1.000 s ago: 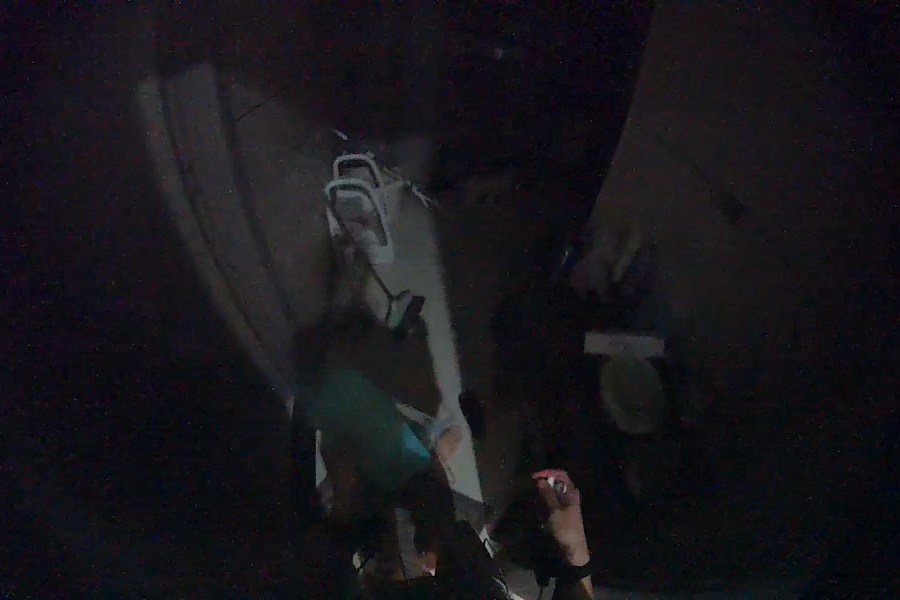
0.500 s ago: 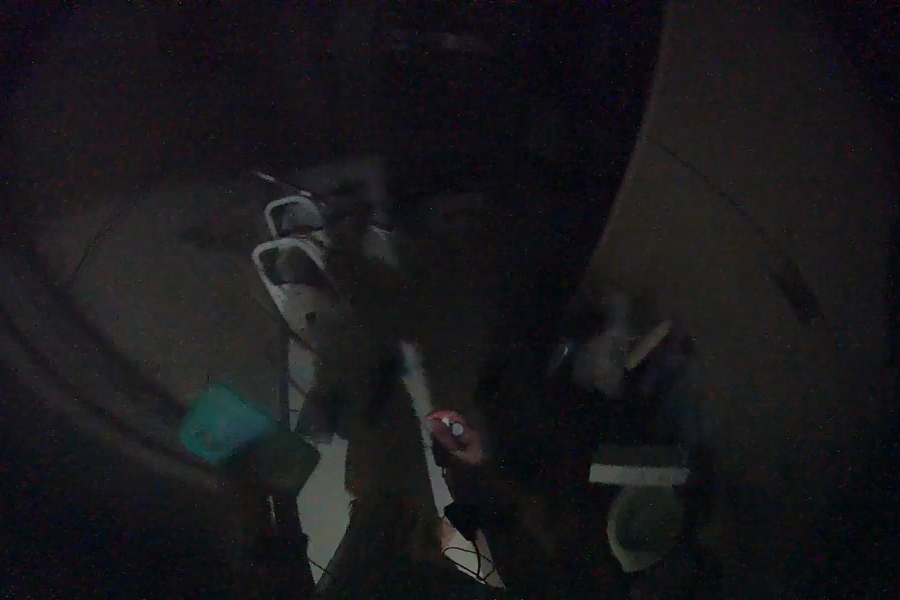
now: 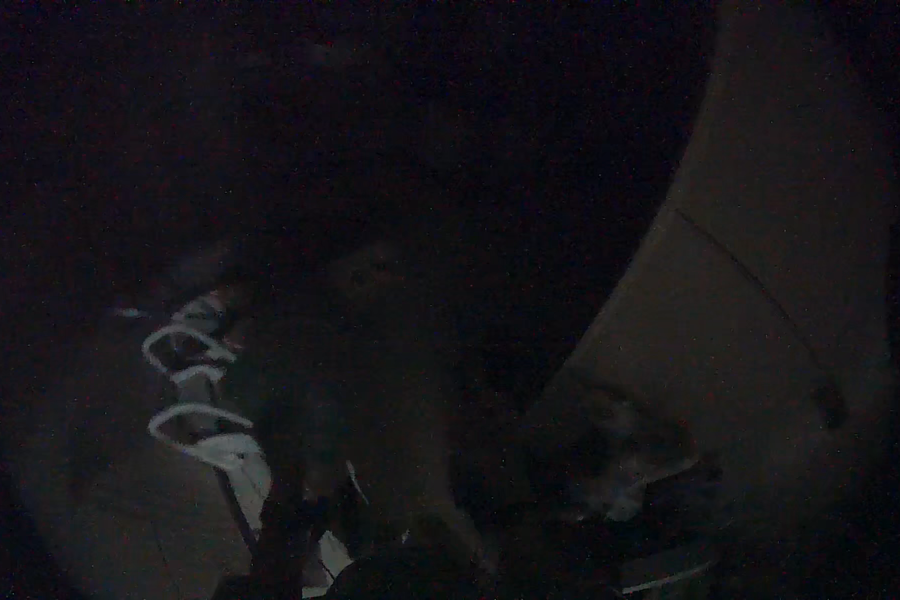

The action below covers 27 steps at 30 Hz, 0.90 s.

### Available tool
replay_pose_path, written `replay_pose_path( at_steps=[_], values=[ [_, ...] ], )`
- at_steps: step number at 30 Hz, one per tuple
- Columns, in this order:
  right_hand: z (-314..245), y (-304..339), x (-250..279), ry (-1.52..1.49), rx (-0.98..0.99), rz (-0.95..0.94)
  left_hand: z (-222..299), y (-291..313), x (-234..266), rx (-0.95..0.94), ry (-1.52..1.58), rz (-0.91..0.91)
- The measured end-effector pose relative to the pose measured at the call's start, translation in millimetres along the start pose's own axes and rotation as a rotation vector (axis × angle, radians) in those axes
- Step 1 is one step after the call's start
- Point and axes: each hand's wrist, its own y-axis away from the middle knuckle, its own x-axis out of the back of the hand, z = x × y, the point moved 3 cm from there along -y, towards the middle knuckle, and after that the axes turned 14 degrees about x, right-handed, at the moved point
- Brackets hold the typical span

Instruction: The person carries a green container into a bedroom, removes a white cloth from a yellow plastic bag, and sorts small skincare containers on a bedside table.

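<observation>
The view is very dark, and neither hand shows clearly. A dim column like a forearm [image 3: 405,430] rises from the lower edge toward the middle. At its upper end is a faint brownish patch [image 3: 375,270] that may be my right hand; its fingers are lost in the dark, and I cannot see whether it holds anything. My left hand cannot be made out. To the left of the column, two white loops [image 3: 198,412] stand one beyond the other, above a pale strip [image 3: 250,480].
A pale surface with a curved edge [image 3: 770,220] fills the right side, crossed by a thin dark cord [image 3: 750,270] ending in a small dark piece. Crumpled greyish things [image 3: 625,465] lie at lower right, above a pale rim [image 3: 670,577].
The view has shifted: the white loops sit lower and farther left, the crumpled things lower. The teal thing and the reddish, brightly lit spot have left sight.
</observation>
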Motion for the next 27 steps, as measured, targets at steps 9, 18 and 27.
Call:
replay_pose_path(
  at_steps=[9, 18, 27],
  values=[
    [-8.7, -257.4, 92.5, 0.006, 0.049, 0.341, -7.8, -247.9, -260.7, 0.195, -0.097, -0.336],
    [-32.7, -533.2, 231.8, 0.068, 0.12, 0.6, -57.8, -465.1, -550.5, 0.387, -0.138, -0.561],
    [-68.1, -749.3, 448.2, 0.209, 0.232, 1.03, -184.6, -620.9, -910.1, 0.626, -0.193, -0.922]
  ],
)
